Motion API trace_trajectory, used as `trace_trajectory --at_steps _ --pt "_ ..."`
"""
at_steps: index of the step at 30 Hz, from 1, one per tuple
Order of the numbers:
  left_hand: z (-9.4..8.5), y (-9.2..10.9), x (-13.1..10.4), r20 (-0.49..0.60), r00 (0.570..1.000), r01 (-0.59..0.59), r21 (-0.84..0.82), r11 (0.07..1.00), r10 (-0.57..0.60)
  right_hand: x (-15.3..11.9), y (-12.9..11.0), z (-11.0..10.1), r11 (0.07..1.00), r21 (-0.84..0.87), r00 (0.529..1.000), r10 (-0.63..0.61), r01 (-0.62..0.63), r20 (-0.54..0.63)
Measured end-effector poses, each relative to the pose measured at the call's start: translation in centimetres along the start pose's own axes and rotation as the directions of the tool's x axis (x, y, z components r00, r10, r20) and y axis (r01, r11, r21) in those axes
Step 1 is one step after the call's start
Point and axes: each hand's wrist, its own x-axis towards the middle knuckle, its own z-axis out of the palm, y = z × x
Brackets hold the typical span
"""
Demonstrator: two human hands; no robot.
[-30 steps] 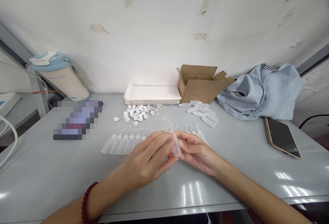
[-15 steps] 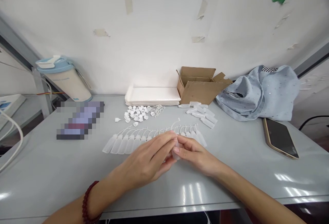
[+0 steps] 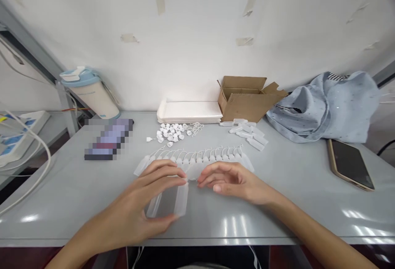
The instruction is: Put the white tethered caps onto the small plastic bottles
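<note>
Between the thumb and fingertips of my left hand [image 3: 135, 203] spans a clear plastic piece [image 3: 181, 199], its shape smeared by motion. My right hand [image 3: 230, 180] has loosely curled fingers, its thumb apart, and nothing visible in it. Just beyond both hands lies a row of translucent bottles [image 3: 247, 162] with thin white loops at their tops; the hands cover part of it. White caps [image 3: 174, 131] are scattered farther back, beside a small bundle of white loops [image 3: 196, 128]. Several loose translucent bottles [image 3: 254, 141] lie at the back right.
A stack of white padded envelopes [image 3: 191, 111] and an open cardboard box [image 3: 247, 106] stand against the wall. On the left are a tumbler [image 3: 95, 98] and a pixelated object [image 3: 109, 139]. A blue cloth bag [image 3: 336, 104] and a phone [image 3: 352, 164] are on the right.
My hands have moved apart, from touching around a translucent piece. My left hand has spread and shifted left and nearer. The whole view has shifted slightly.
</note>
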Motion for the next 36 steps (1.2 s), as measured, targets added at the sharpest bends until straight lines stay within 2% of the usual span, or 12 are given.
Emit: trace_trajectory --at_steps 4,7,14,29,36 --pt "-0.3 -1.0 -3.4 0.105 0.992 0.064 0.066 0.996 -0.071 -0.1 -0.2 -0.9 0.995 -0.099 0.994 -0.019 0.008 -0.108" --pt "0.2 -1.4 -4.2 0.150 0.983 0.090 0.092 0.992 -0.103 0.0 -0.2 -1.3 0.990 -0.140 0.984 -0.037 0.013 -0.174" --pt "0.5 -1.9 -3.7 0.186 0.975 0.099 0.122 0.988 -0.121 0.2 -0.3 -1.5 0.985 -0.171 0.963 -0.046 0.000 -0.267" --pt "0.3 -2.5 -3.0 0.152 0.987 0.032 0.125 0.992 -0.051 0.0 -0.6 -1.8 0.985 -0.167 0.952 -0.090 0.041 -0.294" --pt "-0.6 -1.8 -2.3 0.184 0.979 0.067 0.138 0.988 -0.092 0.1 -0.6 -2.4 0.981 -0.189 0.936 -0.116 0.055 -0.334"
